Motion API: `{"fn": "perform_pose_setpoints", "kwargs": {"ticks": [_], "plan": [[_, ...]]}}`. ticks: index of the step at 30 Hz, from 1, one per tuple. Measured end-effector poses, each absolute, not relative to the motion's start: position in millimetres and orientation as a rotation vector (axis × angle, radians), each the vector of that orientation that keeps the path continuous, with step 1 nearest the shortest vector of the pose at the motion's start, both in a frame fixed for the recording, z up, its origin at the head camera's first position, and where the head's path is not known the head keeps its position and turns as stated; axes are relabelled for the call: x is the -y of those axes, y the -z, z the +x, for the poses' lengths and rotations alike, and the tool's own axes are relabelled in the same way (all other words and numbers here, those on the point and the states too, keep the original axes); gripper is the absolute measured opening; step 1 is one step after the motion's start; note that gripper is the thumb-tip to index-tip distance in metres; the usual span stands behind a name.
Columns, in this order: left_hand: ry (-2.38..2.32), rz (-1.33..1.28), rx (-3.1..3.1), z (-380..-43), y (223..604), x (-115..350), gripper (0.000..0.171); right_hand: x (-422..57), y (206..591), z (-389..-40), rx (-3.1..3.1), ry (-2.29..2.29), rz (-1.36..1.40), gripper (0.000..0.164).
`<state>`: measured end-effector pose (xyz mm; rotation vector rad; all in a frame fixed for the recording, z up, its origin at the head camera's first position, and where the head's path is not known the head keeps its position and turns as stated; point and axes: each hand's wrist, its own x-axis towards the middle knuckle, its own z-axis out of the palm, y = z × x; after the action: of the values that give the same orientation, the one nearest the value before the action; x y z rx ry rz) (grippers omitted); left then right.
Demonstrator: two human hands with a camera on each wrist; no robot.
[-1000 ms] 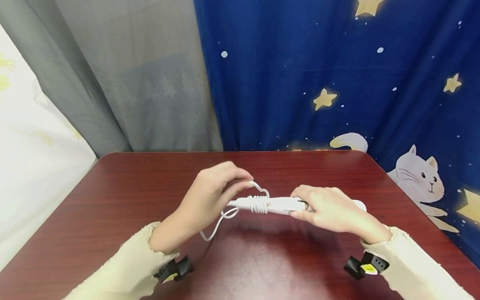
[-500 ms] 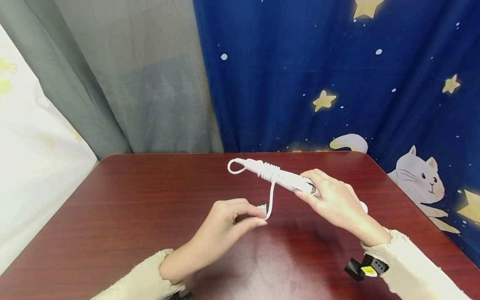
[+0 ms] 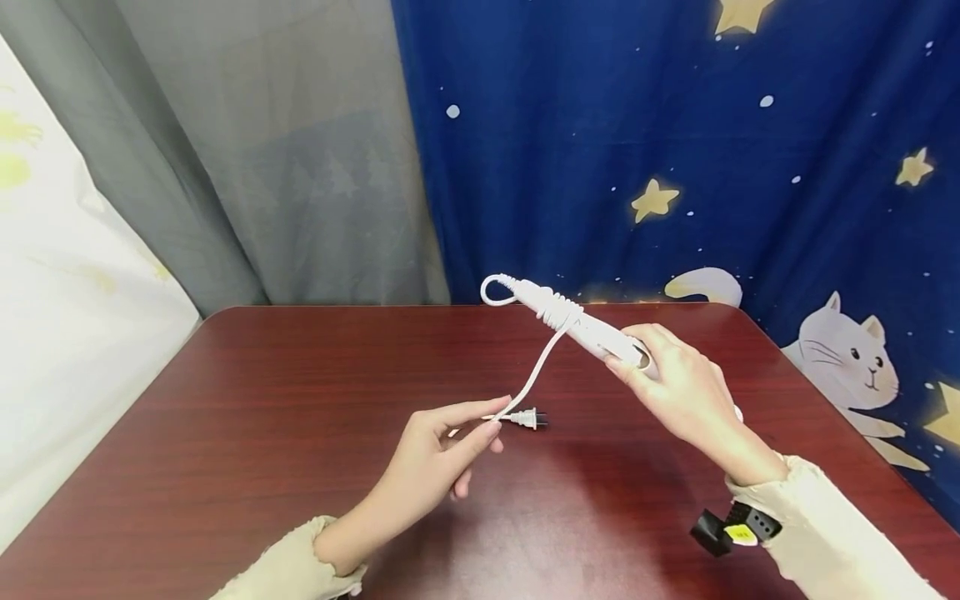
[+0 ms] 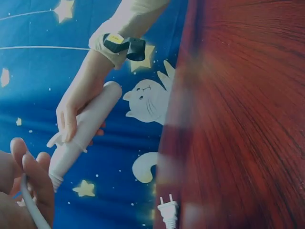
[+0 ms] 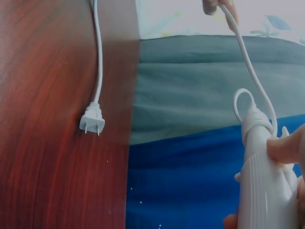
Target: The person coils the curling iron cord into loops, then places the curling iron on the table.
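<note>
With its cord [image 3: 542, 362] part coiled, part loose, we grip the white appliance [image 3: 597, 335] in our right fingers [image 3: 632, 377], left fingers [image 3: 471, 447] pinching the loose run, plug [image 3: 527, 418] just beyond

Wide went the glossy red-brown wood-grain table [image 3: 285, 408], a white two-pin plug [image 3: 525, 418] resting on it or just above, impossible to tell!

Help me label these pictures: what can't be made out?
Head: the middle of the wand, hidden by the right hand.
Left wrist: part of the left hand, cut off by the left edge.
Right wrist: the wand's near end, cut off by the bottom edge; the cord beyond the top edge.
</note>
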<state>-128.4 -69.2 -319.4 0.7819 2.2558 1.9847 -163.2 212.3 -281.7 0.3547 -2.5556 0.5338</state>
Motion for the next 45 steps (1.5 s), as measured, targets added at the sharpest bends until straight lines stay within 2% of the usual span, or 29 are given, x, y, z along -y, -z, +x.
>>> {"fn": "perform_pose_setpoints", "kwargs": {"ticks": [7,15,21,27,35,45], "plan": [[-2.009,0.65,-2.248,-128.0,324.6,77.5,0.026,-223.4,276.2,-172.8,2.617,-0.648,0.213,0.043],[-1.709,0.904,-2.309,-140.8,335.0,79.9,0.025,-228.7,277.0,-172.9,2.608,-0.711,0.202,0.042],[-1.636,0.86,-2.272,-157.1,347.7,76.4,0.025,-226.9,276.8,-166.3,2.554,-0.767,0.245,0.037],[-1.661,0.705,-2.211,-177.9,361.9,77.9,0.026,-224.5,274.7,-154.8,2.519,-0.819,0.326,0.034],[-1.699,0.642,-2.202,-204.5,369.6,79.9,0.022,-215.4,271.0,-141.2,2.458,-0.932,0.484,0.031],[-1.804,0.599,-2.191,-228.5,366.8,82.2,0.023,-204.7,269.7,-130.8,2.36,-0.948,0.683,0.038]]}}
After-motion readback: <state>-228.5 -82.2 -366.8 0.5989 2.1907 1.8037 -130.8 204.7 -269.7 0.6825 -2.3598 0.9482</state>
